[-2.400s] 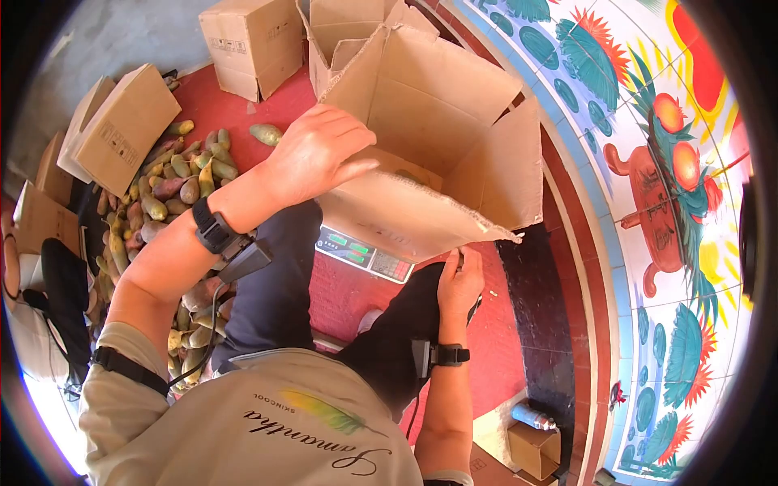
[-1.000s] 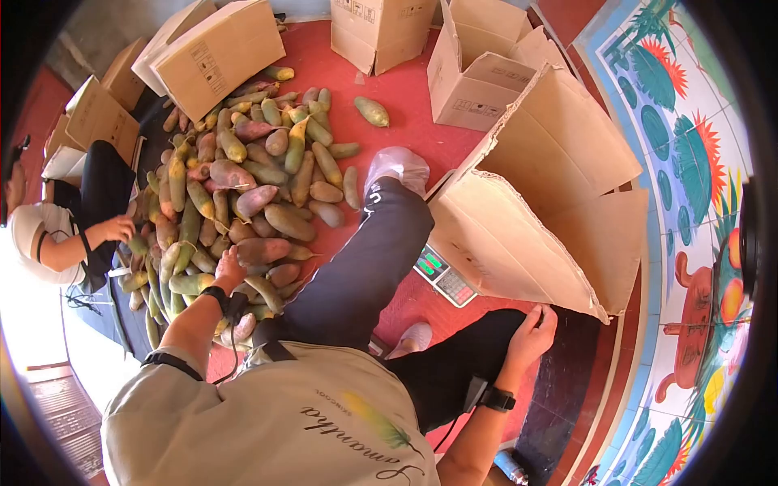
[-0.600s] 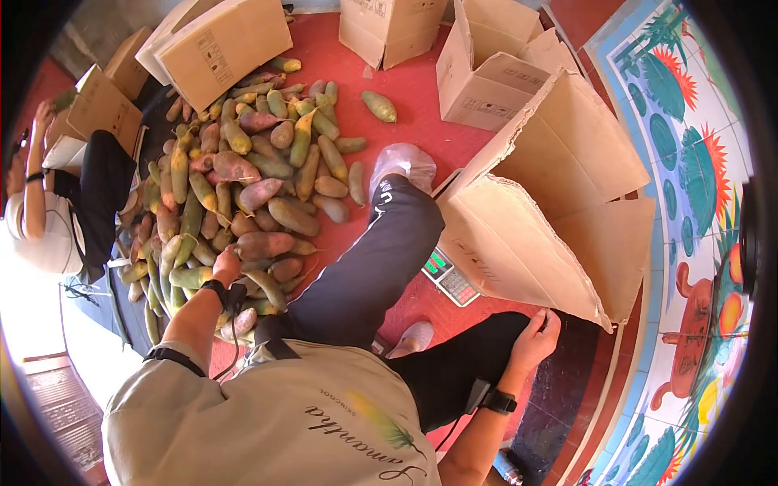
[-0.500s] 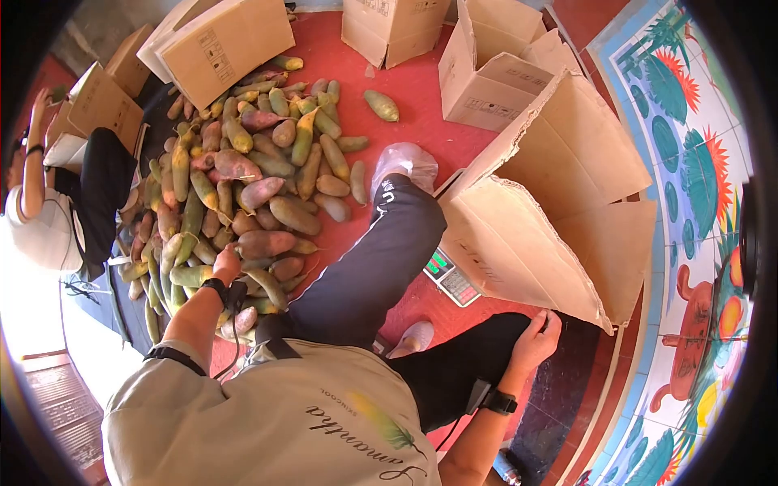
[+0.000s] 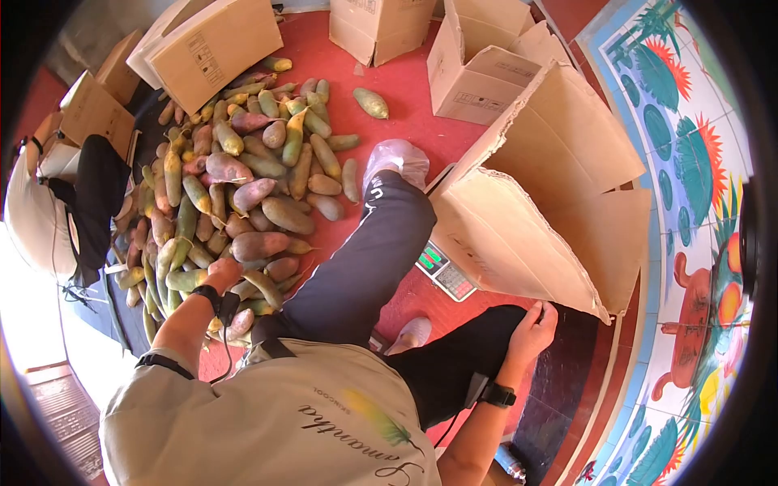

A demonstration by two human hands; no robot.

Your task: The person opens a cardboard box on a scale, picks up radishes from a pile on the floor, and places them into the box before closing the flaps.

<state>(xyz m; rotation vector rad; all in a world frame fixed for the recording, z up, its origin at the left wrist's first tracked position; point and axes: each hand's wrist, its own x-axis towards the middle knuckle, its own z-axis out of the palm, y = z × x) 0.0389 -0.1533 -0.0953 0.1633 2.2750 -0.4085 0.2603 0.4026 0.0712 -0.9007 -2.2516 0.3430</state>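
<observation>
A heap of long green and reddish root vegetables [image 5: 288, 215], apparently radishes, lies to my left. My left hand [image 5: 224, 273] is at the near side of the heap, by the end of a large reddish root [image 5: 259, 245]. Its fingers are curled in, and what they hold, if anything, is hidden. Beside my bent knee, my right hand [image 5: 531, 334] is loosely closed with nothing visible in it. Just above its fingertips is the lower edge of a large open carton [image 5: 506, 235]. Under the carton, a scale [image 5: 444, 271] shows green lit digits.
Other cartons [image 5: 478, 81] stand at the back, and another [image 5: 215, 57] rests behind the heap. One loose root [image 5: 370, 103] lies on the red floor. At far left another person [image 5: 40, 215] sits by a carton. A painted tile wall [image 5: 689, 243] runs along the right.
My left hand has drawn slightly back from the large reddish root, its fingers more curled. My right hand stays by the knee. The whole view has shifted a little; the other person leans differently.
</observation>
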